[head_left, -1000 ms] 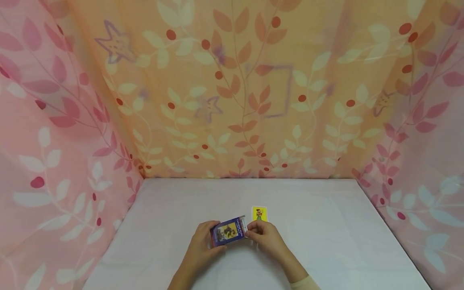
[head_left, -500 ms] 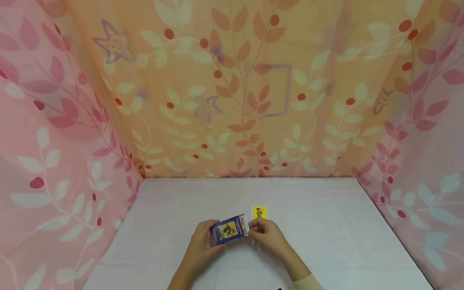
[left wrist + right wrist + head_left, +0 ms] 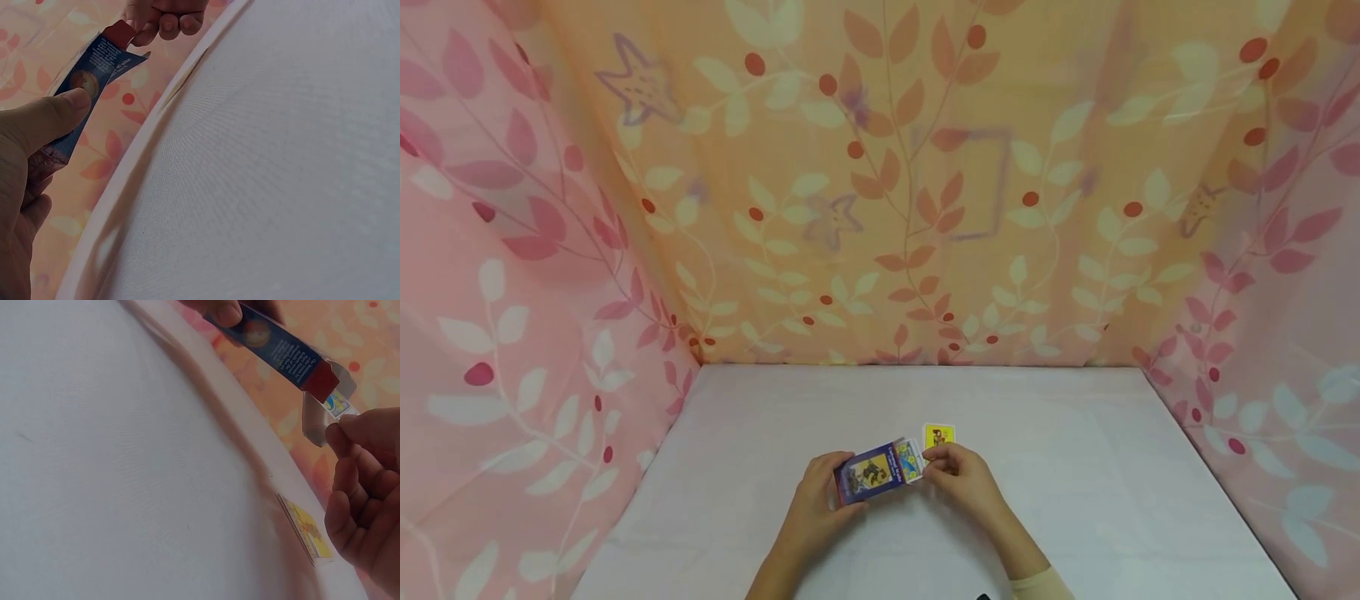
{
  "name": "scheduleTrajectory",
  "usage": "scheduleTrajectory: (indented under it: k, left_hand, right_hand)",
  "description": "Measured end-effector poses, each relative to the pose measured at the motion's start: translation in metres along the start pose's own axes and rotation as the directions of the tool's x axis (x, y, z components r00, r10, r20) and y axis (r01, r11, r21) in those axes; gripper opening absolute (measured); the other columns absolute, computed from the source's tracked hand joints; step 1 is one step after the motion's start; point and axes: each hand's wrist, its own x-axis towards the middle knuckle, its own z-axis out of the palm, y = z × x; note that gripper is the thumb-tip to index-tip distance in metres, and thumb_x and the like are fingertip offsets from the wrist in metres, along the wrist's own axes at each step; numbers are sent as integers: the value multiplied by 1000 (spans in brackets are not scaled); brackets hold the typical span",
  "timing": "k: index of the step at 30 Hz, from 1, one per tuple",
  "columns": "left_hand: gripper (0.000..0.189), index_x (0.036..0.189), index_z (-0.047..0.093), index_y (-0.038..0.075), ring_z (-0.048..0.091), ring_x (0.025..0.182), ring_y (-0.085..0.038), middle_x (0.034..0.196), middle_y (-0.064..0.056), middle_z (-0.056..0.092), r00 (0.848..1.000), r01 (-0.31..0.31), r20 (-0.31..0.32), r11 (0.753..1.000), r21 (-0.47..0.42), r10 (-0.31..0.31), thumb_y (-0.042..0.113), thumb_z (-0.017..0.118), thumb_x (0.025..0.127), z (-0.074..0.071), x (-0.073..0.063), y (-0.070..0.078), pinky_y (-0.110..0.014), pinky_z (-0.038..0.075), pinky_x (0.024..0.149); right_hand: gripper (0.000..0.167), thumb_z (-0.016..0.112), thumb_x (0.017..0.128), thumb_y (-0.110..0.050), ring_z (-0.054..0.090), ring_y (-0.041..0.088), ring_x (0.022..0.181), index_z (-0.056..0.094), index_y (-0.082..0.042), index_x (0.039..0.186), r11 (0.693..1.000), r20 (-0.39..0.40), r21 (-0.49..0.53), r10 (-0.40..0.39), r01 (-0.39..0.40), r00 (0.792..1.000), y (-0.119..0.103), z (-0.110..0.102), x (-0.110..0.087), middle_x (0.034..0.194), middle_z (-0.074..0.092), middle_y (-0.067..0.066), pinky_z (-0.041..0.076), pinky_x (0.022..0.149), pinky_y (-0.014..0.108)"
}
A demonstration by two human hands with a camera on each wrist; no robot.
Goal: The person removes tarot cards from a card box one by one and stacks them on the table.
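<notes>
My left hand (image 3: 814, 508) grips a blue-purple card box (image 3: 868, 475), tilted up to the right, with a picture on its front. In the left wrist view the thumb presses along the narrow printed side of the box (image 3: 87, 78). At the box's open right end, a picture card (image 3: 910, 460) with a white border sticks out. My right hand (image 3: 967, 483) pinches its outer edge between thumb and index finger. In the right wrist view the red end flap (image 3: 322, 381) stands beside the protruding card (image 3: 338, 405). How many cards the fingers hold, I cannot tell.
A yellow-faced card (image 3: 939, 434) lies on the white table (image 3: 1060, 450) just beyond my right hand; from the right wrist it looks like a thin stack (image 3: 306, 528). Leaf-patterned curtains (image 3: 895, 275) enclose the back and sides. A small black object (image 3: 983, 597) shows at the bottom edge.
My right hand has moved slightly right, drawing the picture card farther out of the box. The left hand and box have stayed nearly in place.
</notes>
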Motion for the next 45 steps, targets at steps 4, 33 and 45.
scheduleTrajectory:
  k: [4,33,45]
  left_hand:
    - [82,137,60,19,54,129,-15,134,9,60,1000,0,0,1000,-4,0,26,98,64,1,0,0,-47,47,112]
    - [83,138,60,20,54,129,-14,134,9,59,1000,23,-9,1000,11,-23,28,98,64,4,-2,0,-47,47,112]
    - [84,137,59,25,55,128,-13,133,10,60,1000,8,-24,1000,-13,-8,25,98,63,1,0,-1,-46,47,111]
  right_hand:
    - [22,80,87,-14,65,15,76,72,-8,107,1000,-14,18,6,-6,1000,0,-1,-1,87,73,2,55,63,22]
    - [19,79,88,-9,61,10,72,75,-8,106,998,-121,51,-26,32,992,-4,-18,-3,85,72,4,52,62,20]
    - [17,78,88,-7,64,12,75,75,-7,104,996,-152,82,-32,45,988,-7,-27,0,88,72,7,54,64,20]
